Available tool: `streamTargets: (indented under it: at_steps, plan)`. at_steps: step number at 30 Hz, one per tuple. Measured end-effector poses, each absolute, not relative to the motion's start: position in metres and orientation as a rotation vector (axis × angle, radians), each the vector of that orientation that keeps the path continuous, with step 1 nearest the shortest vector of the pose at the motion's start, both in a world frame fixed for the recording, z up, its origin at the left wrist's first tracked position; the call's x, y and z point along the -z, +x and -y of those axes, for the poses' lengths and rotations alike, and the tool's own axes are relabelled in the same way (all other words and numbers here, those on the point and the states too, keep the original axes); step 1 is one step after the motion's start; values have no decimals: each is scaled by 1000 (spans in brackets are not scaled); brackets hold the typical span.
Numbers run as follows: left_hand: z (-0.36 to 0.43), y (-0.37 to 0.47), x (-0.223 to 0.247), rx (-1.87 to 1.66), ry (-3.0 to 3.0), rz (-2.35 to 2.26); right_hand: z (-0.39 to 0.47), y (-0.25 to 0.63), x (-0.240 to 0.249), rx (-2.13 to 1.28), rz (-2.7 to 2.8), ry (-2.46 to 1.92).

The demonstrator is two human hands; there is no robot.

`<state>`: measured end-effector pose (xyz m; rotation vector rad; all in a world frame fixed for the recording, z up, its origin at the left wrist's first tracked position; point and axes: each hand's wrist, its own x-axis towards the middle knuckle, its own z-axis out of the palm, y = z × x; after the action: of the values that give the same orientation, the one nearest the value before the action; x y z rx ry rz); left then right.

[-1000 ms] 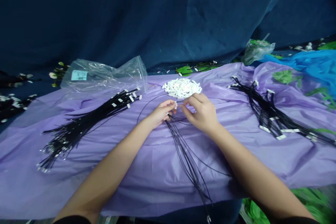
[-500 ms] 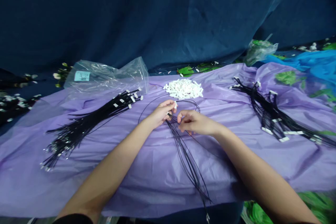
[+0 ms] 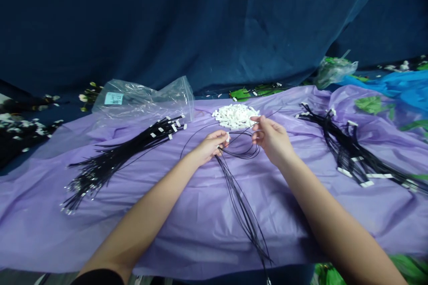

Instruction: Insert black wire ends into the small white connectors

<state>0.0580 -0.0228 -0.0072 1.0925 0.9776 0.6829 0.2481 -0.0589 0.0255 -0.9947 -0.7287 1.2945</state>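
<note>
Cords (image 3: 250,230), lower centre, pinched with a tag (image 3: 228,137) by left hand (image 3: 211,148); right hand's (image 3: 272,139) fingers seem pinched on one strand. Looks partway: tagged bundle (image 3: 125,152) at left, pile (image 3: 235,116) of loose tags left.

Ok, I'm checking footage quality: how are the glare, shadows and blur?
Head view: shiny highlights on the clear bag; head view: a soft shadow on the purple sheet beside the right forearm; head view: the bag's label too blurred to read.
</note>
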Motion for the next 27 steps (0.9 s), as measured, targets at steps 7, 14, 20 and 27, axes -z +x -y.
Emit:
streamTargets:
  at_steps: [7, 14, 20, 27]
  plan:
    - [22, 56, 7, -664, 1113, -962, 52, 264, -36, -1073, 573, -671]
    - [23, 56, 7, -661, 1117, -952, 63, 259, -32, -1139, 1191, -960]
    - [23, 55, 5, -641, 1085, -912, 64, 248, -13, -475, 1682, -1281]
    - [22, 53, 7, -624, 1072, -879, 62, 245, -4, -300, 1808, -1279]
